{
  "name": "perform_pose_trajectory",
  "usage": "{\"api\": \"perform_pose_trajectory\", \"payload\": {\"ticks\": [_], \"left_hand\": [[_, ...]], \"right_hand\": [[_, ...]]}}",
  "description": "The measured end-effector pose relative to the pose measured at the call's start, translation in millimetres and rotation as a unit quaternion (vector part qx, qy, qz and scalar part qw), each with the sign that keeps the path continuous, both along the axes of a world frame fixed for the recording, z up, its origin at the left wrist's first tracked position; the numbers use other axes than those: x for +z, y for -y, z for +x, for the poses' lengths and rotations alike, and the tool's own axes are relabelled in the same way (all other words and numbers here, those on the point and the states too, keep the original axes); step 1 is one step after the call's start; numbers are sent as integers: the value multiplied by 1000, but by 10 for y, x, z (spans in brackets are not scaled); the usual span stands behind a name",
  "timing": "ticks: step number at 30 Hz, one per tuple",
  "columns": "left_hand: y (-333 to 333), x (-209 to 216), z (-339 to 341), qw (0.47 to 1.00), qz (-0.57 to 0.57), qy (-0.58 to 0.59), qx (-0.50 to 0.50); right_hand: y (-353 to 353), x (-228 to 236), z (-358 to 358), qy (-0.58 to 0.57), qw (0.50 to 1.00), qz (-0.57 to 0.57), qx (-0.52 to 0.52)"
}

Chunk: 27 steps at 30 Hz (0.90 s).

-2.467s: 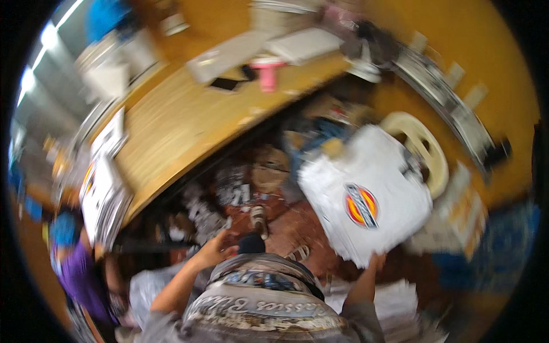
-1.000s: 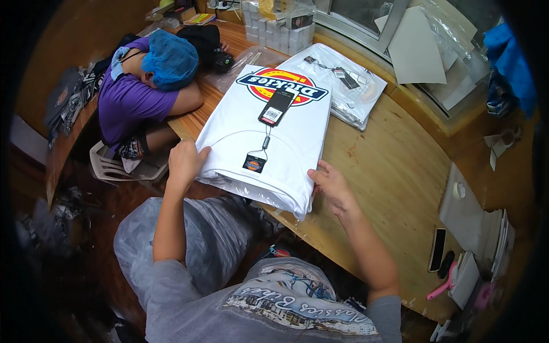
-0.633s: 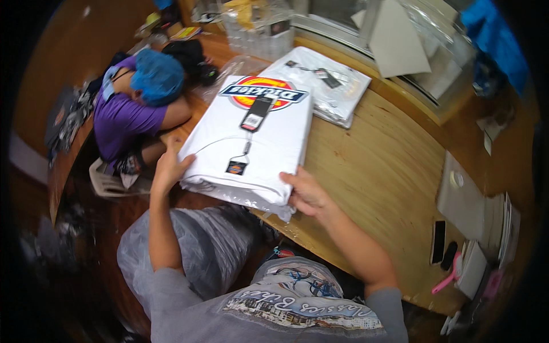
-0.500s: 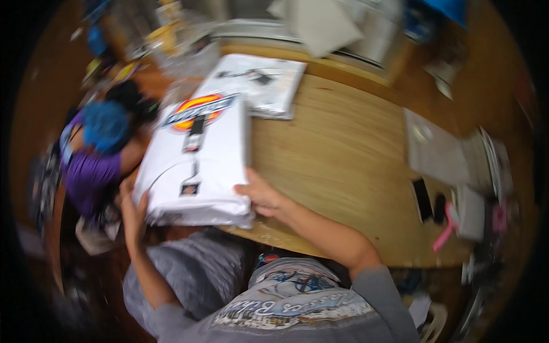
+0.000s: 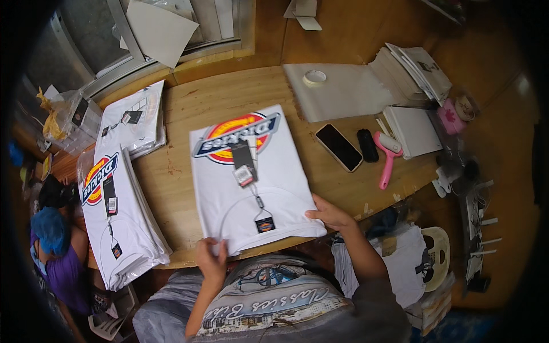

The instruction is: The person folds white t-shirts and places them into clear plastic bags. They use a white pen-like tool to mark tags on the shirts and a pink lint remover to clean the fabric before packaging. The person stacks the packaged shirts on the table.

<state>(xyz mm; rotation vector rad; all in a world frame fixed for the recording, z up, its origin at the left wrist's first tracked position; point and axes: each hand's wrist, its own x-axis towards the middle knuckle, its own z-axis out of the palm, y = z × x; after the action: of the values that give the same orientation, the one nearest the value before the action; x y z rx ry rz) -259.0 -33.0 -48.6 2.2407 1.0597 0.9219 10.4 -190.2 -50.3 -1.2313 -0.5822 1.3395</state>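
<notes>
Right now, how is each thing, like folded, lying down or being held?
Middle white shirt: folded, print facing up
Left hand: holding the shirt's near left corner
Right hand: holding the shirt's near right corner
White shirt stack: folded, stacked
Phone: lying flat, screen dark
Pink roller: lying down
Tape ring: lying flat

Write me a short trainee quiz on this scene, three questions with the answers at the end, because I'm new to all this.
1. What lies between the phone and the pink-handled roller?
2. True or false: the left hand and the right hand are on the same folded white shirt.
3. Seen from the person, where is the stack of white shirts?
A) left of the shirt in hand
B) right of it
C) underneath it

Key:
1. The small black case.
2. True.
3. A.
</notes>
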Motion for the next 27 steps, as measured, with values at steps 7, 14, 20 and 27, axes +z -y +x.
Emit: {"api": "perform_pose_trajectory", "payload": {"ticks": [7, 14, 20, 27], "left_hand": [[134, 183, 247, 979, 44, -200, -4], [-212, 41, 1161, 987, 34, -152, -47], [-231, -26, 1960, 987, 34, -156, -30], [-193, 97, 2078, 981, -100, -163, 41]], "right_hand": [[520, 25, 659, 104, 979, -176, 7], [1474, -68, 3072, 645, 594, -222, -427], [1568, -302, 3902, 602, 603, -311, -422], [1464, -199, 3841, 495, 698, -300, -422]]}}
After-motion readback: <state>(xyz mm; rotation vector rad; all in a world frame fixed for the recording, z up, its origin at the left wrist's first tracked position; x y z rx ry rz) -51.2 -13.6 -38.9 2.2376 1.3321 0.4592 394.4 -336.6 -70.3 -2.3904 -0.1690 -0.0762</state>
